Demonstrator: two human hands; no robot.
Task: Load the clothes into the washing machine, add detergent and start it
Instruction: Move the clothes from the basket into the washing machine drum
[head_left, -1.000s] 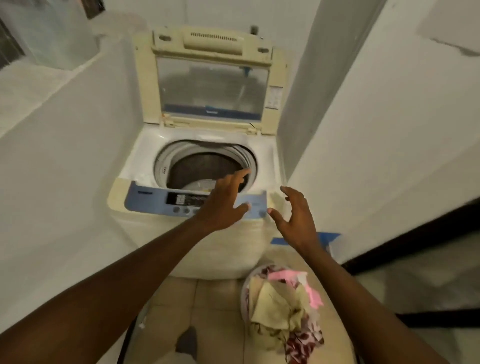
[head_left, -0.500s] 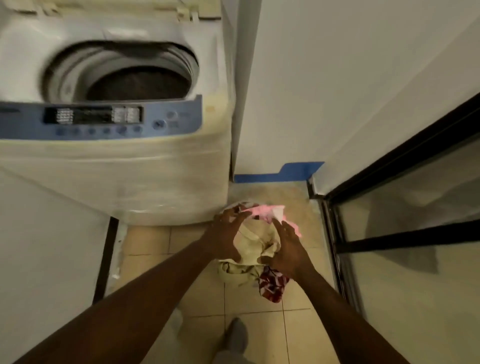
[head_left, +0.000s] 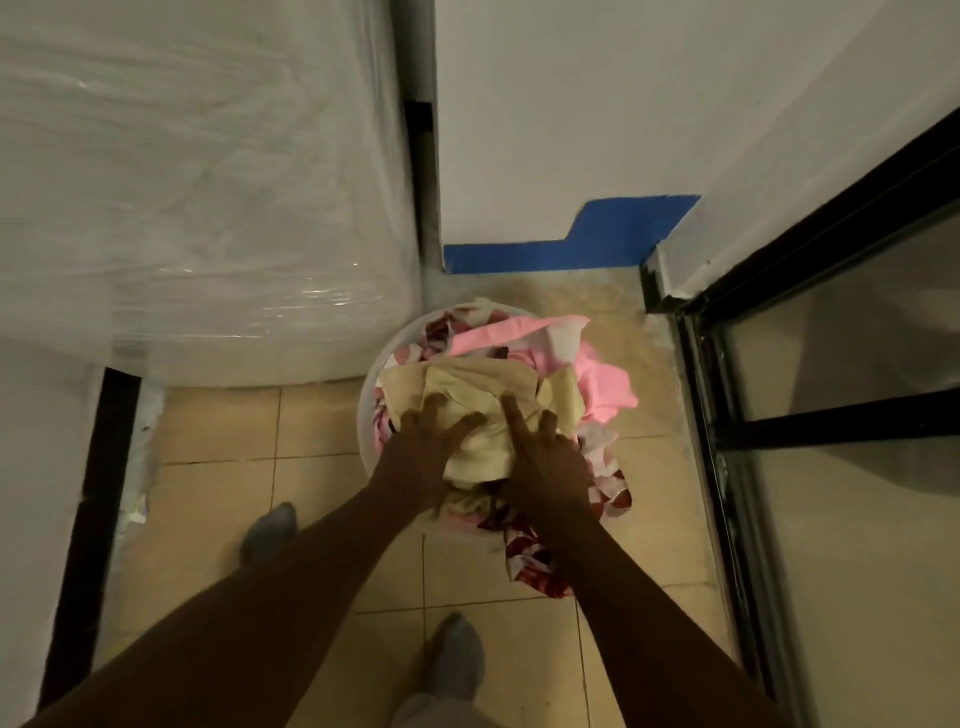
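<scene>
Head view, looking steeply down. Left hand (head_left: 422, 457) and right hand (head_left: 545, 457) side by side on a cream cloth (head_left: 483, 415), fingers spread and pressed into the fabric; whether either hand has closed on the cloth cannot be told. Cream cloth topmost on a heap of clothes in a round white basket (head_left: 370, 400) on the tiled floor (head_left: 234, 441). Pink garment (head_left: 602, 384) at the far right of the heap, spilling over the rim; red-and-white patterned fabric (head_left: 530, 558) hanging over the near edge, beneath the right forearm. Washing machine (head_left: 208, 182) at upper left, front wrapped in clear film, lower corner just beside the basket; drum opening out of frame. Blue-painted strip (head_left: 571, 249) along the wall base beyond the basket. Black-framed glass door (head_left: 831, 426) at right. Two grey-socked feet (head_left: 452, 660) on the tiles at bottom.
</scene>
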